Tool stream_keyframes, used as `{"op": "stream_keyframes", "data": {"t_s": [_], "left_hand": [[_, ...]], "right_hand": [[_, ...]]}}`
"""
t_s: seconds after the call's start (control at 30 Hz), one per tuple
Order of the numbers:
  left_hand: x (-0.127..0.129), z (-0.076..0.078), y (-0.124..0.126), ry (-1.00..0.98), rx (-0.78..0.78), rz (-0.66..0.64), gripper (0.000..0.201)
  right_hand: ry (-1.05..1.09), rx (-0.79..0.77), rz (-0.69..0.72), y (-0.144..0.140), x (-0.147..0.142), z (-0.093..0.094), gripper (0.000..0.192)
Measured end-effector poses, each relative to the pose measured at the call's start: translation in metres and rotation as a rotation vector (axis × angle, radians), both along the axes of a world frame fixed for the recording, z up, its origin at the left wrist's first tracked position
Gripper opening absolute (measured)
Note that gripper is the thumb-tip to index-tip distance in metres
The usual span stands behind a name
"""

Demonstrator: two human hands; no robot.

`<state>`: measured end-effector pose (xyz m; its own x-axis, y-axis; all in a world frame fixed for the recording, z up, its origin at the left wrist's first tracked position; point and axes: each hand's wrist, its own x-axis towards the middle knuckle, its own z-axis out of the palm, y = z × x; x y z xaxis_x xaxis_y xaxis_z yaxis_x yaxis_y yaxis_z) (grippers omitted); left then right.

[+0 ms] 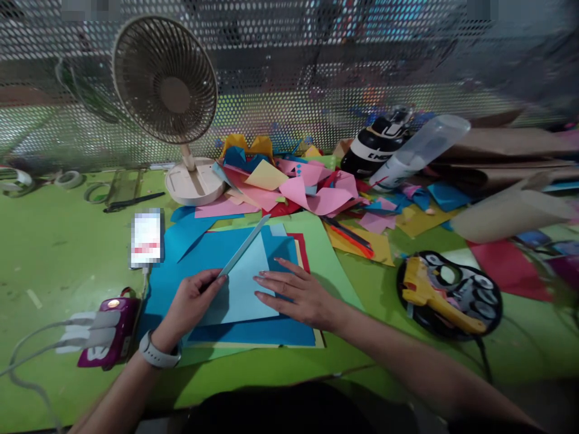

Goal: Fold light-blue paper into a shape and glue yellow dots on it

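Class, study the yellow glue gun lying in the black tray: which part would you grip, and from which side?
Probably the yellow glue gun's handle, the thick end towards the far left of the black tray, taken from above. It lies flat, so only its top is free; the nozzle end points near-right.

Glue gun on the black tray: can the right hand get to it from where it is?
Probably yes. The right hand lies flat on the light blue paper; only bare green table lies between it and the glue gun, which lies uncovered on top of the tray.

readable text: none certain | black-and-white shoe: white lettering, too blurred | card: pixelated
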<state>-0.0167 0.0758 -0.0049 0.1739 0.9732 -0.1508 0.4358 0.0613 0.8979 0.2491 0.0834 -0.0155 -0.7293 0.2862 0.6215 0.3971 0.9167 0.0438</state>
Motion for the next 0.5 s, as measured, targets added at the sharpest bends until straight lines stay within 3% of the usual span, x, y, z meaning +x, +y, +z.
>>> {"op": "stream_keyframes", "data": {"t_s": [0.23,0.4,0.5], "left_hand": [[0.003,0.007,-0.001,-0.067,-0.113,0.035,0.038],[0.006,0.013,-0.002,-0.310,-0.346,0.043,0.048],[0.007,0.014,-0.004,-0.446,-0.462,0.038,0.040]], "right_hand": [[0.018,0.001,-0.058,0.000,0.001,-0.001,0.025],[0.086,-0.057,-0.138,0.005,0.003,-0.004,0.034],[0.084,-0.119,-0.101,0.003,0.002,-0.007,0.035]]}}
